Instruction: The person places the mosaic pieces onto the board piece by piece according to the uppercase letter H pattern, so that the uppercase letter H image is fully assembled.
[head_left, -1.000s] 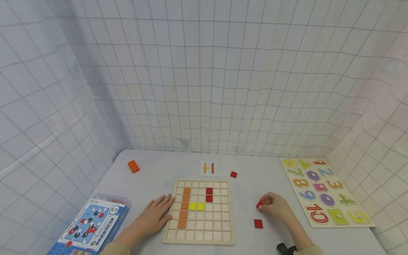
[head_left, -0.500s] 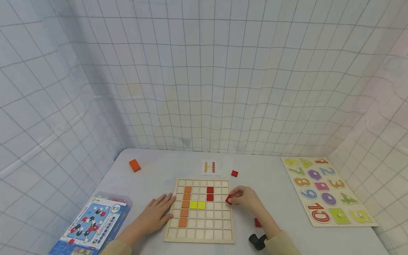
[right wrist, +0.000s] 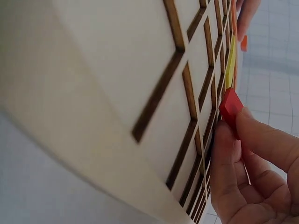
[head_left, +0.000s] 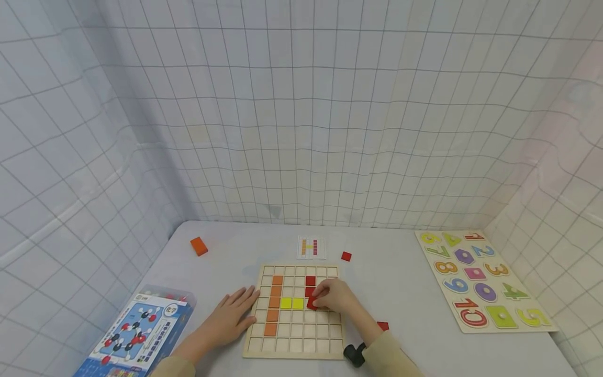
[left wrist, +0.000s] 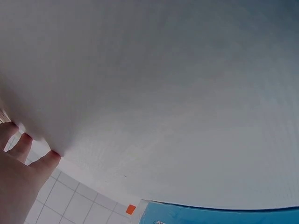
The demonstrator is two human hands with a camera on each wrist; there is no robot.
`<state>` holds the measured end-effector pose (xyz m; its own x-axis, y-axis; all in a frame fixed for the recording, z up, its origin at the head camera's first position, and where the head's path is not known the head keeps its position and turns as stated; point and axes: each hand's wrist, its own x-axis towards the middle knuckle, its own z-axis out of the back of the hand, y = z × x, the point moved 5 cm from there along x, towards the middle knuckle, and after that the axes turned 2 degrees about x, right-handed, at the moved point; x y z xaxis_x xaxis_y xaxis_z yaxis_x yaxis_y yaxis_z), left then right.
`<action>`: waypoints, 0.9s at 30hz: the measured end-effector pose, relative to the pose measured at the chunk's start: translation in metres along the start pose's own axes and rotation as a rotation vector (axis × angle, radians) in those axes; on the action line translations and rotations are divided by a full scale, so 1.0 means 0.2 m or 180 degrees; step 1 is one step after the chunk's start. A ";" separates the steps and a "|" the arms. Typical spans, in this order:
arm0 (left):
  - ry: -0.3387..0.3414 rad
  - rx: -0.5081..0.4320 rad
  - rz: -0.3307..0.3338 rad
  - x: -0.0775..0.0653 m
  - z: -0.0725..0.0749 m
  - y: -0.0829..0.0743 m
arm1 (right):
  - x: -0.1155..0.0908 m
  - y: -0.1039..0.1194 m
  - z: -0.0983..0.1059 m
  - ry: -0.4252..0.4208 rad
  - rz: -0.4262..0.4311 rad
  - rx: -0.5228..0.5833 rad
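The wooden grid board (head_left: 296,345) lies in the middle of the table in the head view. A column of orange tiles (head_left: 274,302) sits in its cells, with two yellow tiles (head_left: 292,303) beside it and red tiles (head_left: 310,281) further right. Between thumb and fingers my right hand (head_left: 333,296) pinches a red tile (right wrist: 231,106), tilted, at the cell right of the yellow ones and just below the red ones. My left hand (head_left: 231,318) rests with fingers straight at the board's left edge.
A pattern card (head_left: 311,247) lies behind the board, a loose red tile (head_left: 346,256) beside it. Another red tile (head_left: 383,325) is partly behind my right forearm. Orange block (head_left: 199,246) at back left, molecule-kit box (head_left: 136,335) at front left, number puzzle (head_left: 485,283) at right.
My right hand has carried the red tile leftward from the table on the right, past the board's right edge, to a cell near the yellow tiles. My left hand has stayed in place.
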<state>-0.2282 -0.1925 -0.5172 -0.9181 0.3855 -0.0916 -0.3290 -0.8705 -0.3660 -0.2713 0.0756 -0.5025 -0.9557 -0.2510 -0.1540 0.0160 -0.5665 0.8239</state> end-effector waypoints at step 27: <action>-0.0038 0.0031 -0.0022 0.00 0.00 0.00 | 0.00 0.05 -0.06 -0.0134 0.0140 -0.0383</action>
<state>-0.2281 -0.1924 -0.5171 -0.9184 0.3879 -0.0780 -0.3374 -0.8708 -0.3576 -0.2672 0.0602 -0.5002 -0.9647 -0.2460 -0.0940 0.0910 -0.6464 0.7576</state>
